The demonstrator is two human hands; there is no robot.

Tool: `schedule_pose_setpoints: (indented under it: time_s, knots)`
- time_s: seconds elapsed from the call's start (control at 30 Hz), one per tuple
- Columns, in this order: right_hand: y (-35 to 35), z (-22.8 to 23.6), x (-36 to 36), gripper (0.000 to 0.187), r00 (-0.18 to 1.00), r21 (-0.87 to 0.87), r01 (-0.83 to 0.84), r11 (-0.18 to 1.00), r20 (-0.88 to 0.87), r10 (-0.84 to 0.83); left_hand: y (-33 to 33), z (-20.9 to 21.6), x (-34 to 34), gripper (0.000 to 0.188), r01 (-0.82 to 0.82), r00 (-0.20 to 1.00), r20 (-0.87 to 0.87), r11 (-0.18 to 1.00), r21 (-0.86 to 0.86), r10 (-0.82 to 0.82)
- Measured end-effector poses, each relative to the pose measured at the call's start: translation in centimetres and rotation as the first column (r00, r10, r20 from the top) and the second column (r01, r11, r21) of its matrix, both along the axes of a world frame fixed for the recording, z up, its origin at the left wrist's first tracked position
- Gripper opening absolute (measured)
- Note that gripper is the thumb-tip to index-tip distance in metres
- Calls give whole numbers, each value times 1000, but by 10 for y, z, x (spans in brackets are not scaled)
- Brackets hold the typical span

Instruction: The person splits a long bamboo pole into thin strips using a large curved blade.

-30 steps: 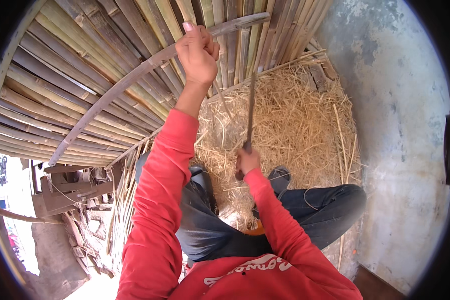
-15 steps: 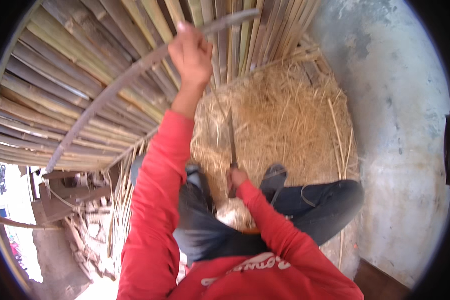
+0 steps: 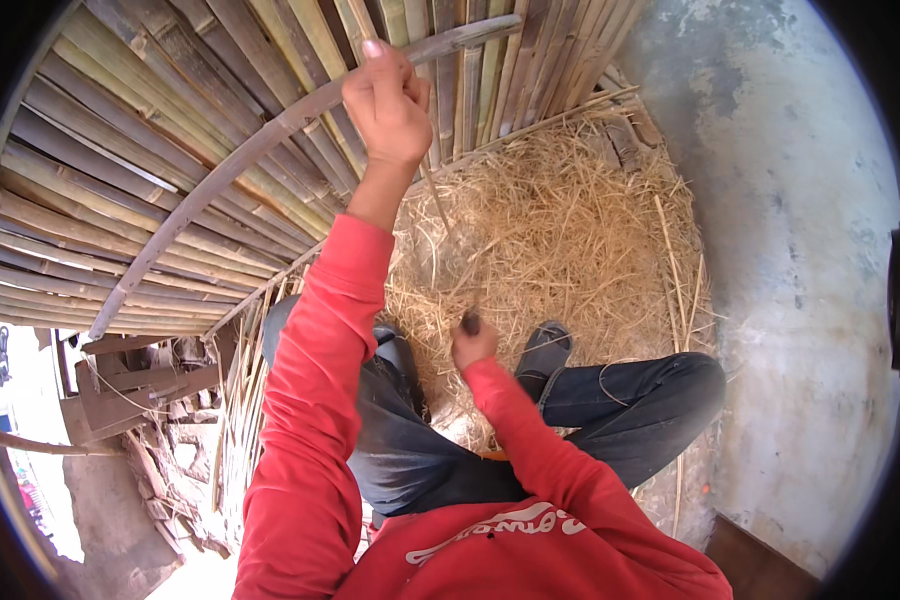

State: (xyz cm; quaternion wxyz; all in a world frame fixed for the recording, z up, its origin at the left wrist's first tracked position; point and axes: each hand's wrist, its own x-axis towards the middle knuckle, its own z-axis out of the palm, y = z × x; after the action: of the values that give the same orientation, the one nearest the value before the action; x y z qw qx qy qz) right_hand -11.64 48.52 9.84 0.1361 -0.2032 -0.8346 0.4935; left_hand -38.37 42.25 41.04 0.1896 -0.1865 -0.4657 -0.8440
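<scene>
My left hand [image 3: 388,110] is raised at upper centre, its fingers closed round a thin bamboo strip [image 3: 435,205]. The strip slants down below the fist toward the shavings. Lower down, between my knees, my right hand [image 3: 473,345] is closed on a knife whose dark handle end [image 3: 470,322] points up at me. Its blade is hardly visible from this angle. A gap separates the knife from the strip's lower end.
Straw-coloured shavings [image 3: 570,230] cover the floor ahead. A slatted bamboo panel [image 3: 210,120] with a curved grey pole [image 3: 230,165] across it stands at left. The pale wall [image 3: 780,260] rises at right. A dark shoe [image 3: 545,350] sits beside my right hand.
The knife has tipped from lying lengthwise with its long blade showing to handle end up. My right hand has shifted slightly forward. My left hand stays nearly in place on the strip.
</scene>
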Motion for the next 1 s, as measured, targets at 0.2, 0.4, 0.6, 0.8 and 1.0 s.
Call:
schedule_pose_setpoints:
  time_s: [0.2, 0.4, 0.6, 0.8, 1.0]
  knots:
    - [27, 24, 15, 13, 702, -811, 369, 454, 563, 437, -7, -7, -1, 56, -69, 998, -13, 997, -37, 69]
    - [47, 97, -42, 14, 831, -805, 514, -297, 380, 406, 17, -2, 18, 57, -7, 1000, -9, 998, -67, 7]
    - [13, 178, -44, 12, 988, -830, -33, 556, 57, 145, -2, -6, 8, 54, -16, 1000, -22, 999, -31, 15]
    - [19, -47, 39, 22, 753, -326, 68, 943, 636, 166, 9, -7, 15, 56, 0, 1000, -13, 1000, -9, 0]
    - [50, 32, 11, 18, 794, -907, 420, -34, 348, 499, -5, 0, 13, 53, -55, 997, -49, 998, -44, 53]
